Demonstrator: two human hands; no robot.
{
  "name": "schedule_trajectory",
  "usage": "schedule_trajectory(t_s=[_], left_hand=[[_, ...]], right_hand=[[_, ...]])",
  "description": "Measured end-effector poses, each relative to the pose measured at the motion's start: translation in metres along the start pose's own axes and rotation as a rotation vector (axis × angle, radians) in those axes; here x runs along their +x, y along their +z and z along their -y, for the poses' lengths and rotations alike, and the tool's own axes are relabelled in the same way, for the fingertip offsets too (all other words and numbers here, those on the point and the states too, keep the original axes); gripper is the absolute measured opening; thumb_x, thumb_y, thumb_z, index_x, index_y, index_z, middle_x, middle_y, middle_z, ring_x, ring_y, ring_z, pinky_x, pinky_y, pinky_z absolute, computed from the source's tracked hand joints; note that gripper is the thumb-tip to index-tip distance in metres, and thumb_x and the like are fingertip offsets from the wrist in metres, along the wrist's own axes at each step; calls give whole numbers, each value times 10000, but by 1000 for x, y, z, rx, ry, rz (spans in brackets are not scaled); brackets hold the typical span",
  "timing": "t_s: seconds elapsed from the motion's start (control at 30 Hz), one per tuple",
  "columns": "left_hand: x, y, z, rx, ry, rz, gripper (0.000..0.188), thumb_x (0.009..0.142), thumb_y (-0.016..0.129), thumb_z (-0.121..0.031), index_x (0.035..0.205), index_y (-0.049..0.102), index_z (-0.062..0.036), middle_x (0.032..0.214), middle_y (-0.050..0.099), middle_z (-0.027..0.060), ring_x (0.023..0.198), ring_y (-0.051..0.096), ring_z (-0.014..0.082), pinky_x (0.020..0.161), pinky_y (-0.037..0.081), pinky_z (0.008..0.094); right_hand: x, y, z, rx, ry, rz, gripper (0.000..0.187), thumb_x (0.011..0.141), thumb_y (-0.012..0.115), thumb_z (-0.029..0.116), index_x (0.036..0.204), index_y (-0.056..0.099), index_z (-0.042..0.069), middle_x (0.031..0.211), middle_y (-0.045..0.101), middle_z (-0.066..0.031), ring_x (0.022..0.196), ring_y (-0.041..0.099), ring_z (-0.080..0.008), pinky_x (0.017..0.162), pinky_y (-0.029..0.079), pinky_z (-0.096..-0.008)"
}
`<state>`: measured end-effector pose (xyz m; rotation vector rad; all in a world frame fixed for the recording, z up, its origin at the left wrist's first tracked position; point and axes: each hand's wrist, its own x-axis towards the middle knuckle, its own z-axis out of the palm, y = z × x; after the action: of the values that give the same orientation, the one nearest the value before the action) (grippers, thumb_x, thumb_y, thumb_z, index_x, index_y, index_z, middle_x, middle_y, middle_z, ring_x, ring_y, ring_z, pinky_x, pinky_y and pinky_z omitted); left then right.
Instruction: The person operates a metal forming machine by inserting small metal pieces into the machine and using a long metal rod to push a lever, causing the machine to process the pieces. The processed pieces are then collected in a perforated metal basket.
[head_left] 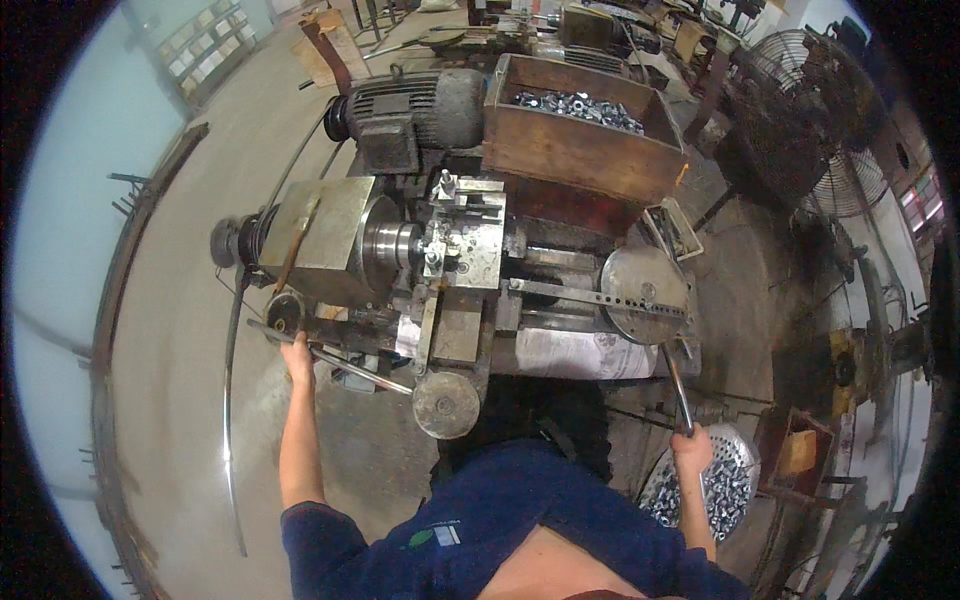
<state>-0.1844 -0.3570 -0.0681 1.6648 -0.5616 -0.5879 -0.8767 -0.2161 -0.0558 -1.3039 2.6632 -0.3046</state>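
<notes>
A small metal lathe fills the middle of the view. My left hand (pixel 297 357) is closed around a long steel lever (pixel 362 371), whose right end meets a round metal disc (pixel 446 405) at the front of the cross slide. On the other side, my right hand (pixel 692 450) grips a second lever (pixel 678 385), slanting down from a large round plate (pixel 645 295) at the lathe's right end. Between them stand the chuck (pixel 390 245) and a tool block (pixel 468 240) with clamping bolts. Whether a workpiece sits in the chuck is too small to tell.
Behind the lathe are an electric motor (pixel 415 105) and a wooden box (pixel 580 145) of small metal parts. A perforated round pan (pixel 735 450) of similar parts lies beside my right arm. A caged fan (pixel 780 110) stands far right; a long rod (pixel 228 430) leans at left.
</notes>
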Motion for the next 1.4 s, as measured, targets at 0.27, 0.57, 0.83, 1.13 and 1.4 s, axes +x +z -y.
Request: schedule_trajectory(t_s=[0.27, 0.57, 0.83, 1.13, 1.4], left_hand=[[16, -13, 13, 162, -18, 16, 252, 746, 523, -186, 885, 515, 24, 698, 560, 100, 520, 570, 193, 411, 455, 313], [7, -14, -8, 246, -119, 80, 214, 776, 495, -180, 838, 514, 24, 596, 552, 123, 374, 532, 219, 324, 430, 310], [7, -14, -10, 281, -202, 316, 394, 845, 481, -377, 938, 494, 6, 619, 573, 104, 456, 582, 212, 406, 469, 291], [23, -69, 130, 1183, 351, 329, 424, 759, 551, -409, 939, 588, -27, 841, 624, 135, 704, 610, 258, 638, 486, 362], [-21, 13, 136, 1424, 118, 285, 315, 727, 567, -347, 869, 620, -71, 872, 622, 136, 809, 617, 296, 691, 496, 399]], right_hand=[[-8, -6, 11, 17, -2, -11, 288, 602, 586, 316, 734, 573, 60, 643, 577, -179, 636, 561, -382, 585, 428, -465], [90, -8, -37, -303, -199, -129, 417, 523, 638, 278, 884, 567, 82, 723, 586, -166, 625, 570, -351, 569, 459, -444], [199, -15, 17, -382, -111, -367, 651, 586, 655, 223, 1179, 458, 42, 1181, 473, -154, 1136, 398, -315, 962, 298, -438], [76, 49, 37, 282, -403, -147, 730, 543, 615, 165, 1238, 432, 37, 1296, 400, -170, 1199, 369, -335, 983, 318, -369], [51, 24, 49, 474, -355, -51, 389, 552, 584, 97, 924, 607, -12, 941, 612, -155, 846, 602, -284, 739, 475, -323]])
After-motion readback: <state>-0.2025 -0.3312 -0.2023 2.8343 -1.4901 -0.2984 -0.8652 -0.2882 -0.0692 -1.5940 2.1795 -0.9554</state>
